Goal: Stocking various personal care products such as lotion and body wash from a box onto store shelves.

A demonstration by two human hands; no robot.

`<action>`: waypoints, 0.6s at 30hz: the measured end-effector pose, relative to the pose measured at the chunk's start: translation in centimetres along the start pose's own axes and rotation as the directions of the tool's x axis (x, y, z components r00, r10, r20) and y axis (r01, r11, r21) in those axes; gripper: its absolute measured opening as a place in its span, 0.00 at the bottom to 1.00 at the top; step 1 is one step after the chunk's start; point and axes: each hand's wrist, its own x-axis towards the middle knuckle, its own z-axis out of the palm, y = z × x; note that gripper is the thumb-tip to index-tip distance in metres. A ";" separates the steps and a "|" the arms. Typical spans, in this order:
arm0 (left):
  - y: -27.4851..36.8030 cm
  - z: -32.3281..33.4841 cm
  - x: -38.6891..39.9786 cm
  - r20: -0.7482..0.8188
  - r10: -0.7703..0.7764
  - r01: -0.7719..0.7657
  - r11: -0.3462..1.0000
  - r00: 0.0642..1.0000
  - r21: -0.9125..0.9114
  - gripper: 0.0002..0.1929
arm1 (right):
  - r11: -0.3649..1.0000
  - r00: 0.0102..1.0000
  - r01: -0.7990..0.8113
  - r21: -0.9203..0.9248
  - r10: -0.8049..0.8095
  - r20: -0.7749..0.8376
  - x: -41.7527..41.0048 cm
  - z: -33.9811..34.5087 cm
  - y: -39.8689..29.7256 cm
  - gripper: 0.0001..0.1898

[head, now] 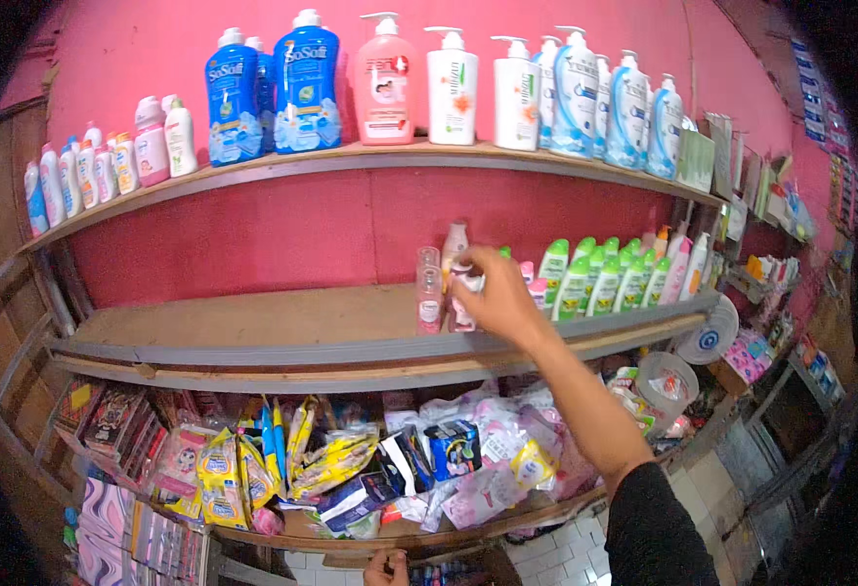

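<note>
On the middle shelf (238, 322), my right hand (498, 293) reaches in from the right with its fingers around the upper part of a small pink bottle (461, 315). The bottle stands near the shelf's front edge, partly covered by the fingers. Just left of it are clear-capped pink bottles (429, 304), one behind the other. A taller pale bottle (456, 240) rises behind. Past my wrist stand several white lotion bottles with green caps (605, 286). Only the fingers of my left hand (386, 569) show at the bottom edge; whatever they may hold is hidden.
Blue SoSoft bottles (307, 88), a pink pump bottle (386, 88) and white pump bottles (452, 91) line the upper shelf (370, 152). Below, the lower shelf (312, 529) carries yellow packs (222, 476) and a dark blue pack (452, 448). Stacked boxes (117, 425) stand at left.
</note>
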 end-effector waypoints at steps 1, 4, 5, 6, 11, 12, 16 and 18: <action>-0.2 0.1 -0.3 0.029 0.006 -0.007 0.999 1.000 0.040 0.18 | 0.992 1.000 0.023 0.123 -0.022 -0.003 -3.2 -0.8 -0.7 0.16; -1.6 0.8 -1.1 0.081 0.194 -0.205 0.964 0.978 0.170 0.21 | 0.956 0.983 -0.177 0.233 0.159 0.094 -14.9 -1.1 -1.9 0.12; -2.5 1.3 -1.3 0.097 0.277 -0.292 0.932 0.956 0.213 0.23 | 0.947 0.972 -0.212 0.243 0.179 0.151 -19.9 -0.7 -2.0 0.11; -3.5 1.6 -1.5 0.221 -0.054 -0.015 0.954 0.974 0.299 0.13 | 0.880 0.906 -0.392 0.269 0.318 0.280 -25.2 0.2 -2.0 0.11; -10.8 4.5 -4.1 0.476 -0.219 -0.024 0.891 0.852 0.453 0.18 | 0.941 0.769 -0.314 0.129 0.173 0.615 -52.1 6.2 -0.6 0.13; -12.4 5.0 -5.2 0.491 -0.314 0.034 0.867 0.813 0.498 0.16 | 0.940 0.650 -0.341 0.031 0.211 0.730 -56.6 6.5 -1.0 0.14; -18.2 7.3 -8.3 0.473 -0.507 0.027 0.702 0.720 0.711 0.16 | 0.898 0.231 -0.423 -0.122 0.237 0.944 -66.6 3.5 -2.3 0.16; -21.2 7.8 -10.6 0.468 -0.601 -0.008 0.609 0.648 0.793 0.17 | 0.842 0.182 -0.517 -0.155 0.285 0.941 -68.6 2.5 -3.1 0.16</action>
